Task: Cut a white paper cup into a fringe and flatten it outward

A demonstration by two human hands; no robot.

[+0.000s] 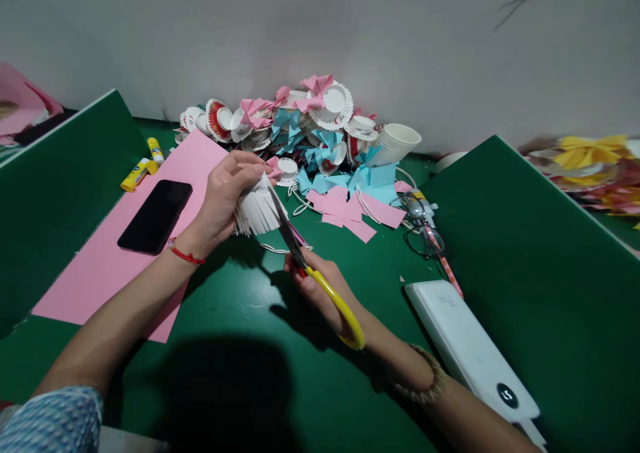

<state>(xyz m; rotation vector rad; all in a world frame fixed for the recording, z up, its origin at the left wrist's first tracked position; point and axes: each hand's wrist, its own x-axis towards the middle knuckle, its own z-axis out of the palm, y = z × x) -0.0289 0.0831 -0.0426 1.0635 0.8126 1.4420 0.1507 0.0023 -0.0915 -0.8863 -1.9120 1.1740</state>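
Note:
Pinched in my left hand (225, 190) is a white paper cup (257, 206) whose wall is slit into many thin strips that hang down like a fringe. My right hand (325, 283) grips scissors (333, 303) with yellow handles and dark blades. The blades point up and away from me and lie along the right side of the cut cup. Whether they bite into the paper at this instant I cannot tell. Beyond the cup lies a small white cup piece (287, 170) with a pink paper bit beside it.
A heap of cut cups and blue and pink paper (300, 130) lies by the wall, with stacked cups (397, 143) at its right. A black phone (155, 216) rests on pink paper (105, 266), near glue sticks (135, 174). Glasses (424, 230) and a white power bank (473, 350) are at right. Green partitions flank both sides.

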